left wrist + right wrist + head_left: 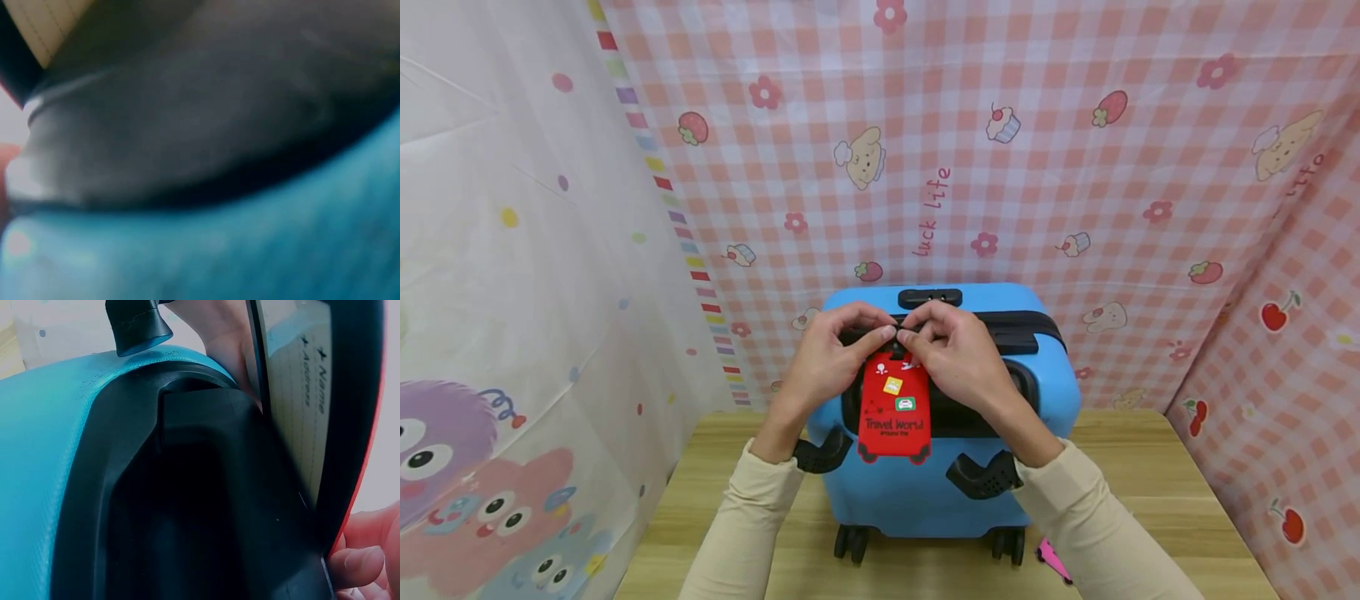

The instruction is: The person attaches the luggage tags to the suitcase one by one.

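A red luggage tag (895, 412) printed "Travel World" hangs in front of the black handle area of a small blue suitcase (925, 492). Above the tag, my left hand (835, 354) and right hand (958, 354) meet, thumbs and fingertips pinching its short black strap (897, 351). Fingers partly hide the strap and where it runs. In the right wrist view, the tag's back shows a lined name-and-address card (306, 394), and right-hand fingertips (359, 565) are beside the tag's end. Close and blurred, the left wrist view shows black plastic (187, 125) over the blue shell (250, 256).
The suitcase stands upright on black wheels (852, 543) on a wooden table (715, 500). A black combination lock (929, 297) is on its top. A small pink object (1054, 560) lies near the right forearm. Patterned cloths (1037, 183) hang behind and at both sides.
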Demonstrator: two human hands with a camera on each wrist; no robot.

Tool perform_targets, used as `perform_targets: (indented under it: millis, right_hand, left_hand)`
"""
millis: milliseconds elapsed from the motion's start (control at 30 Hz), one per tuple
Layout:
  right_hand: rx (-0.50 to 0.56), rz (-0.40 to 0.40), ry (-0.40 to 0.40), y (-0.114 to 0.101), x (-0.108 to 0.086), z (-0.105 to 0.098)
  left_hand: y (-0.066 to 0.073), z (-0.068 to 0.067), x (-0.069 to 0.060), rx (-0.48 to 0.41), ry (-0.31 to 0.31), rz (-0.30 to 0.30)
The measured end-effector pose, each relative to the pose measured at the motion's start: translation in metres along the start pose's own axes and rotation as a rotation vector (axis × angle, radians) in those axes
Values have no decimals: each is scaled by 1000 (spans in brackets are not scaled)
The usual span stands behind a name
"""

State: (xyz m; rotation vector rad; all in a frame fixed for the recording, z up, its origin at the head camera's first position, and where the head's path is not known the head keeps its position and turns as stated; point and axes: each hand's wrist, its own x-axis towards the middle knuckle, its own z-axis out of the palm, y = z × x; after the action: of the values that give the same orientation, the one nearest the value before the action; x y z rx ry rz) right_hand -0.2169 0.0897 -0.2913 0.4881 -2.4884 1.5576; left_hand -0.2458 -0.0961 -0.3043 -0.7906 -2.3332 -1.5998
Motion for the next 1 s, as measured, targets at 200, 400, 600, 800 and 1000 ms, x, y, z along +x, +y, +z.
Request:
perform_targets:
  millis: [200,400,600,800,1000]
  right_hand:
    - [-28,-5,19,-1,0,1]
    - [-39,-7,28,-1,-1,0]
    - [-36,-8,25,1,0,0]
    - [-30,-10,27,1,0,0]
    - [-31,-13,27,1,1,0]
  left_hand:
    - [1,2,0,18,18,16]
    - [1,2,-1,21,26,12]
    - [-1,1,-2,-31,17,5]
    - [-2,-1,-3,-53,10,-15]
    - [-2,-1,-3,-36,15,-5]
